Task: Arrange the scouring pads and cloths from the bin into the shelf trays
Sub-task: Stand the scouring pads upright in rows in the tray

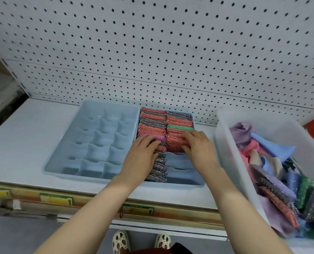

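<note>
Left hand (143,153) flat, fingers spread, pressing pink scouring pad (159,138); right hand (198,143) pinching red scouring pad (174,145); bin (224,143) just right.

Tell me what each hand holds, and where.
Right hand grips red scouring pads by their top edges; left hand presses flat on the left row, holding nothing.
</note>
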The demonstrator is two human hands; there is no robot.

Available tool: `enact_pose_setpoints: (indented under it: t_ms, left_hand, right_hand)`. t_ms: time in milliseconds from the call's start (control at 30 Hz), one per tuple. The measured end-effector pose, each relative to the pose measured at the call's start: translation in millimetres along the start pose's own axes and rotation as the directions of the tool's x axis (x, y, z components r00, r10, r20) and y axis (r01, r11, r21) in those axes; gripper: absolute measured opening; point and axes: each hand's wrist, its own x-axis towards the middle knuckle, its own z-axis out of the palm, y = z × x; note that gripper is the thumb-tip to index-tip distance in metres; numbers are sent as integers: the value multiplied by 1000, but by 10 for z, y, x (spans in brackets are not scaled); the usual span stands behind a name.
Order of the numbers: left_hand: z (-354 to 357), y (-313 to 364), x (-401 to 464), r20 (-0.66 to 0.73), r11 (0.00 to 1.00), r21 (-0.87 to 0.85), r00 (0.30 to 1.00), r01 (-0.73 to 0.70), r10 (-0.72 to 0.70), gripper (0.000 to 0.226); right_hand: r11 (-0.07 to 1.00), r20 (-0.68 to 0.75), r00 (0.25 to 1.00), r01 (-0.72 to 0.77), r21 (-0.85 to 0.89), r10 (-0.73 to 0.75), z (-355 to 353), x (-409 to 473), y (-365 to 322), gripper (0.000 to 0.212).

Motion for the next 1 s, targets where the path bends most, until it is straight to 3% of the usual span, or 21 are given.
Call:
enact_pose_setpoints:
  t_ms: [133, 367, 533, 633, 733, 867, 933, 1000]
  left_hand:
    - [5, -9, -3, 14, 1000, -1, 1000, 9, -9, 41]
    - [-49, -23, -20, 14, 1000, -31, 1000, -2, 2, 42]
    - [-125, 87, -5, 61, 1000, 28, 998, 15, -16, 58]
    - [-123, 414, 24, 79, 998, -33, 996, 46, -43, 61]
    - [-48, 895, 135, 118, 986, -164, 992, -24, 43, 53]
    - [203, 1590, 336, 141, 938, -273, 955, -215, 260, 50]
    - [354, 1978, 421, 187, 908, -296, 915, -295, 358, 57]
    - [504, 2353, 457, 299, 895, -275, 854, -350, 426, 69]
  right_hand:
    - [998, -96, 994, 53, -24, -55, 92, 19, -51, 26]
    - [997, -50, 997, -49, 58, 52, 66, 11, -118, 27]
    - [988, -261, 955, -117, 100, 140, -334, -408, 33, 23]
    - [966, -357, 898, -243, 87, 258, -763, -805, 373, 26]
    - [883, -298, 836, -467, 52, 460, -1209, -1205, 882, 33]
    - [700, -146, 695, -714, -21, 704, -1548, -1623, 1589, 47]
    - [708, 9, 713, -696, -117, 702, -1592, -1729, 1889, 59]
    - [784, 197, 759, -594, -179, 620, -1609, -1815, 2144, 79]
